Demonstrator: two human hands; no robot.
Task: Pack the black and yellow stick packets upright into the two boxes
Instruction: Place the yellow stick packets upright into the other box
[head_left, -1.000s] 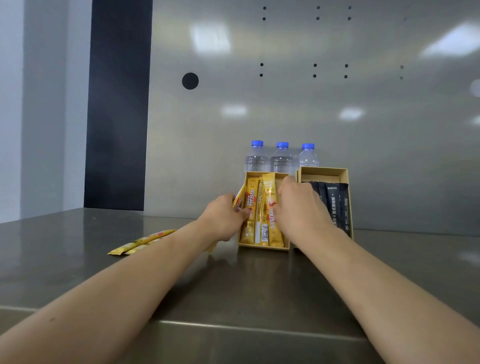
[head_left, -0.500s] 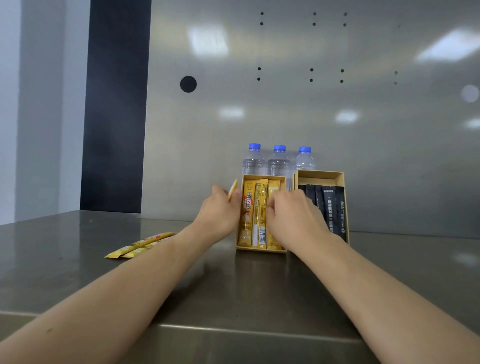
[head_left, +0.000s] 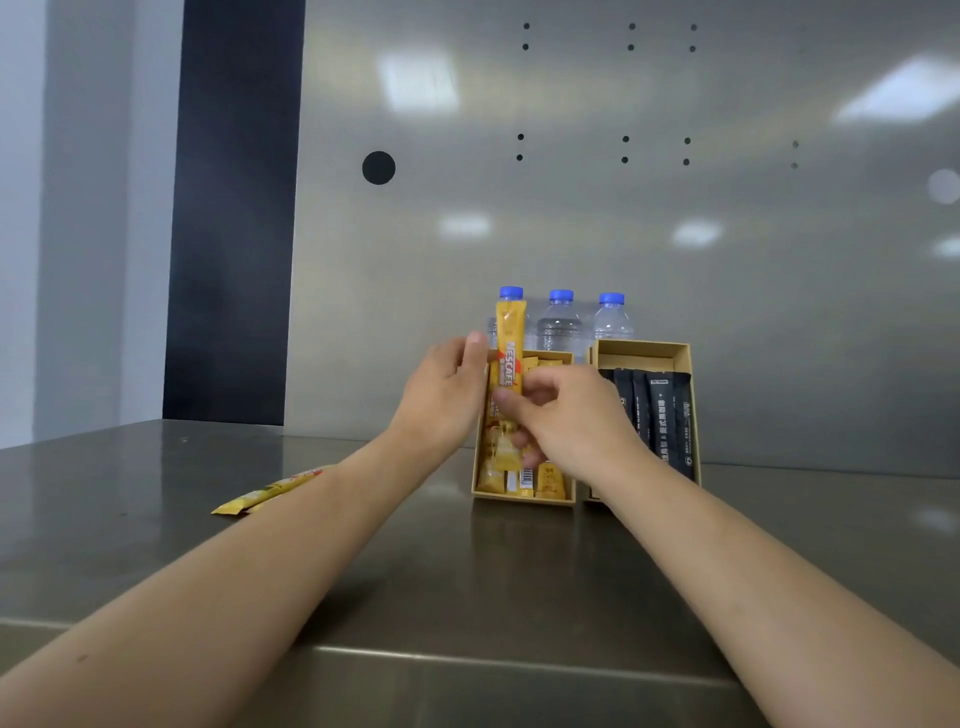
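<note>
Two open cardboard boxes lean side by side at the back of the steel table. The left box (head_left: 524, 500) holds upright yellow stick packets (head_left: 550, 478); the right box (head_left: 644, 349) holds several black stick packets (head_left: 660, 415). My right hand (head_left: 571, 421) pinches one yellow packet (head_left: 510, 343) upright over the left box's left side, its top sticking out above the rim. My left hand (head_left: 447, 395) rests by that box's left wall, thumb raised just clear of the packet. Two loose yellow packets (head_left: 265, 491) lie on the table to the left.
Three water bottles with blue caps (head_left: 561, 322) stand right behind the boxes against a steel wall panel. The table's front edge (head_left: 467, 654) runs under my forearms.
The yellow packet that my left hand held beside the box is now upright in my right hand's pinch. My left thumb has let go of it.
</note>
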